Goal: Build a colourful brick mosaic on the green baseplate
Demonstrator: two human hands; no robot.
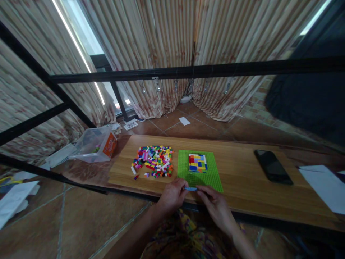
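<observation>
Between my two hands, near the front edge of the board, is a small light-blue toy brick [191,189]. My left hand [174,193] pinches its left end, and the fingers of my right hand [212,201] are closed on its right end. Just beyond them lies a green studded baseplate [212,176]. A block of multicoloured bricks [198,163] in red, blue, white and yellow is built up on it. Left of the baseplate spreads a pile of loose coloured bricks [155,160], with several strays at its near edge.
A wooden board [237,162] carries all this, with a black phone [272,166] on its right part. White paper [323,185] lies at far right. A clear plastic box [93,145] with an orange label stands at left. A black metal rail [172,72] crosses beyond.
</observation>
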